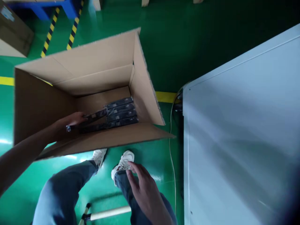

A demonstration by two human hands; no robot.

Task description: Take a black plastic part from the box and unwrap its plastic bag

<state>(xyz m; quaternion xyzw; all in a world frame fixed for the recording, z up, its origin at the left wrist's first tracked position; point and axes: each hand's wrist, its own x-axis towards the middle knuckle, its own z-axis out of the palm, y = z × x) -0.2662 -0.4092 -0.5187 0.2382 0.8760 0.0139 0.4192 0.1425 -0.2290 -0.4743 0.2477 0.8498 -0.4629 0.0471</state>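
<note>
A large cardboard box [98,56] stands with its flaps up. My left hand [76,118] reaches down into it and closes on the near end of a dark, slim wrapped pack [95,116]. Its fingers are partly blurred and hidden. Several similar dark packs [122,108] lie side by side on the box bottom, against the right wall. My right hand [146,190] is outside the box, above my right leg, with thumb and fingers apart and nothing in it.
To the right is a large pale grey panel [234,125], with a thin cable [172,156] running along its edge. A stool base [110,213] stands below between my legs. At top left are a blue pallet [67,9], another carton [16,28] and striped floor tape [73,31].
</note>
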